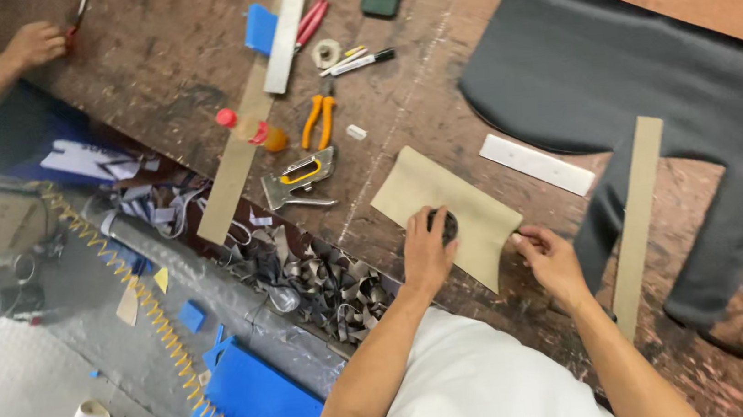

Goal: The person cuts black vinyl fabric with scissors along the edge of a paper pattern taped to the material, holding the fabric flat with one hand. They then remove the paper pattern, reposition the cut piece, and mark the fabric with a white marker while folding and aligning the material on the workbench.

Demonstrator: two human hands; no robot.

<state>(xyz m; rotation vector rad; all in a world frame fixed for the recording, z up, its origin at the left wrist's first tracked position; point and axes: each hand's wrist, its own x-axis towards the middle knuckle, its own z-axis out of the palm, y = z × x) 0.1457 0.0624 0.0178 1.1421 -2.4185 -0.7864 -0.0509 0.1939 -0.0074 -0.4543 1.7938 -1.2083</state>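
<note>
A tan cardboard sheet point(444, 201) lies on the worn wooden workbench point(433, 92) in front of me. My left hand point(427, 250) is closed on a small dark round object point(449, 224) pressed onto the sheet's near edge. My right hand point(550, 259) pinches the sheet's right corner between thumb and fingers, holding it down.
A large dark leather piece point(634, 80) lies at the right, crossed by a tan strip point(637, 217). A staple gun point(300, 181), orange pliers point(319, 120), a glue bottle point(255, 131), markers point(359, 61) and a metal ruler point(288, 26) lie beyond. Another person's hand point(32, 44) works far left. Scraps point(324, 282) fill a trough.
</note>
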